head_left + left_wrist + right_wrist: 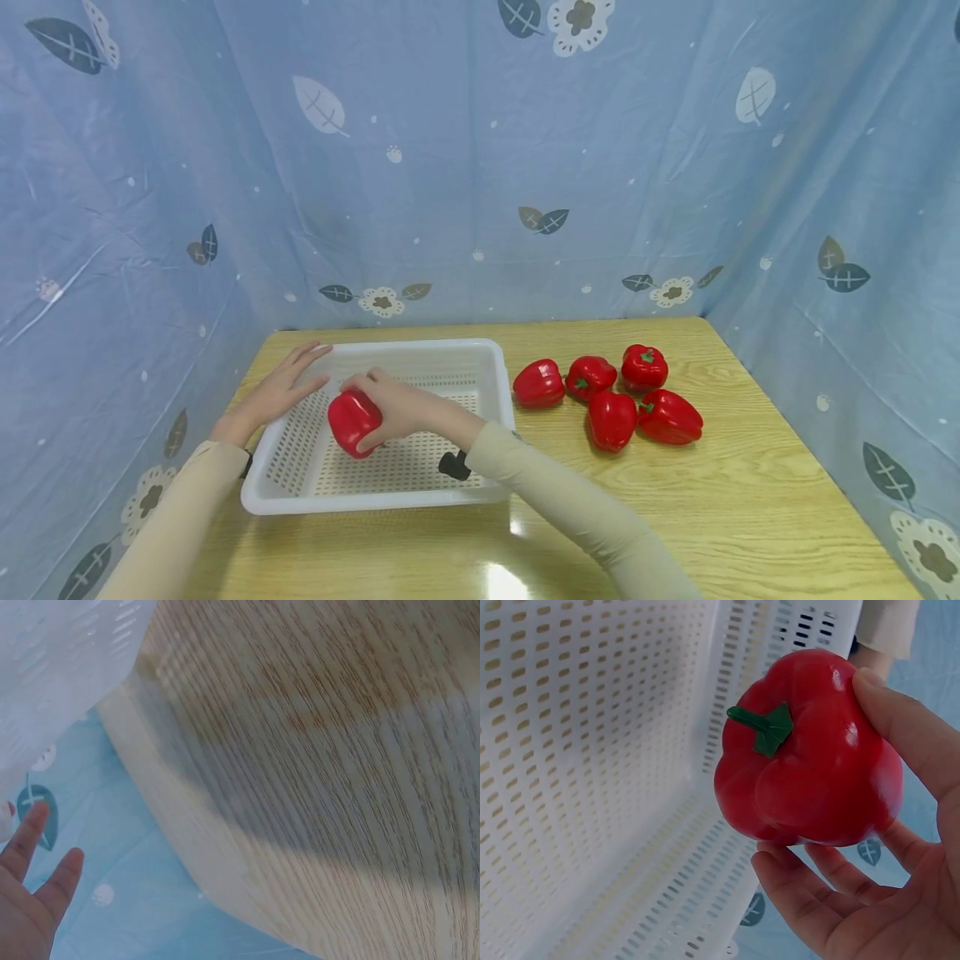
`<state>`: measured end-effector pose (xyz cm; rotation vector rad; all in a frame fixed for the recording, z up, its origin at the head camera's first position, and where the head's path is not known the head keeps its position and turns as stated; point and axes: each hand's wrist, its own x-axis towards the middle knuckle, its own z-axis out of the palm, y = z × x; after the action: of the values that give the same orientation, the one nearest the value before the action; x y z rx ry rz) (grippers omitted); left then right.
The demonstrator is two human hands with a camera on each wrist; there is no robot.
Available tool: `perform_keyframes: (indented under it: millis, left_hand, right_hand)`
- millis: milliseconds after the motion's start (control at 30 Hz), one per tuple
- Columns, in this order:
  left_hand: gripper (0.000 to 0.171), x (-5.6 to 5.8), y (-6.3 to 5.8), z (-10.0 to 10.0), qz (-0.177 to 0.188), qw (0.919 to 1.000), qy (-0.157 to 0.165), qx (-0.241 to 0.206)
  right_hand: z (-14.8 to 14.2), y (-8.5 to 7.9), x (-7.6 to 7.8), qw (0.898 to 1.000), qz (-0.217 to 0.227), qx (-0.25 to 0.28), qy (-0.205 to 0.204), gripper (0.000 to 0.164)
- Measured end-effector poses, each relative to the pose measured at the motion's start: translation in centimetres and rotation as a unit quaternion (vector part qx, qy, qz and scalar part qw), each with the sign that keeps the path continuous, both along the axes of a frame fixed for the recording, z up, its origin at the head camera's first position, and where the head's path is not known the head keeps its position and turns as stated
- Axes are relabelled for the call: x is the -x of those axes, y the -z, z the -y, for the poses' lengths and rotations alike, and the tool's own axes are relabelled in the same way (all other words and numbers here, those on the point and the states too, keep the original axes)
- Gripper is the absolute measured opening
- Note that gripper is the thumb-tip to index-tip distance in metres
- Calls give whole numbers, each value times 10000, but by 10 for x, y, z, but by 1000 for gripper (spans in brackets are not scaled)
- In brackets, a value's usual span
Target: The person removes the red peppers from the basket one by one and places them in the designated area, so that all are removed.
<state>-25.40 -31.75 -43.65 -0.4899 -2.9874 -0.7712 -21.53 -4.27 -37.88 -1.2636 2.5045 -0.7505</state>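
Observation:
My right hand (397, 408) grips a red bell pepper (352, 422) over the left part of a white perforated basket (375, 502). In the right wrist view the pepper (810, 772) shows its green stem, with my thumb on one side and fingers (802, 900) curled around the other. My left hand (279, 393) is by the basket's left rim, fingers spread and holding nothing; whether it touches the rim I cannot tell. In the left wrist view part of this hand (30, 900) appears at the lower left, below the basket's side (60, 675).
Several red bell peppers (612, 421) lie in a loose group right of the basket on the wood-grain table (735, 483). Blue patterned cloth (465, 167) hangs behind and along both sides. A dark camera piece (454, 466) sits at my right wrist.

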Motion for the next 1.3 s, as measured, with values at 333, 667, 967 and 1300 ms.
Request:
perform_keyframes:
  millis: [333, 667, 967, 1300]
  left_hand:
    - [62, 1, 2, 1, -26, 10000, -55, -25]
    - [62, 0, 0, -1, 78, 9999, -66, 43]
    - [62, 0, -1, -1, 29, 10000, 4, 25]
    - [63, 0, -2, 0, 39, 9999, 123, -60]
  right_hand:
    - [-16, -7, 4, 9993, 134, 331, 76, 79]
    - [-35, -11, 7, 9977, 289, 562, 249, 79]
    - [-58, -16, 10, 9946, 465, 819, 427, 79]
    - [-80, -16, 12, 9894, 688, 1116, 631, 79]
